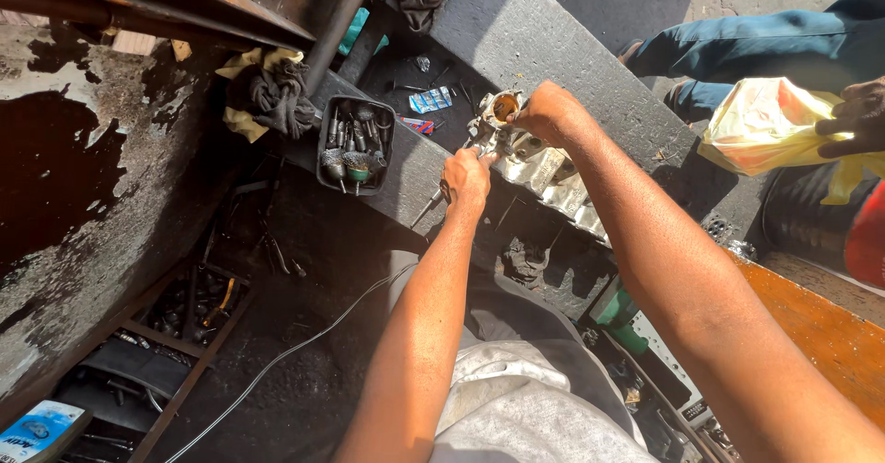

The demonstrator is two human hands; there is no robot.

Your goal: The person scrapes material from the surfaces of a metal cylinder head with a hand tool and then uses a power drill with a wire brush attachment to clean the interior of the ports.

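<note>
My left hand (466, 180) is closed around a slim metal tool (428, 208) whose tip points down and left, held against a grey metal engine part (539, 163) lying on the dark concrete ledge (516, 29). My right hand (544, 111) grips the upper end of that part, right beside its round rusty opening (504, 106). Both arms reach forward from the lower edge of the view over my lap.
A black tray (356, 143) of wire brushes and bits stands left of my hands, with dark rags (272, 94) beyond it. Another person's hand (857, 117) holds a yellow plastic bag (770, 126) at right. A wooden crate of tools (189, 311) and a thin cable (295, 348) lie below.
</note>
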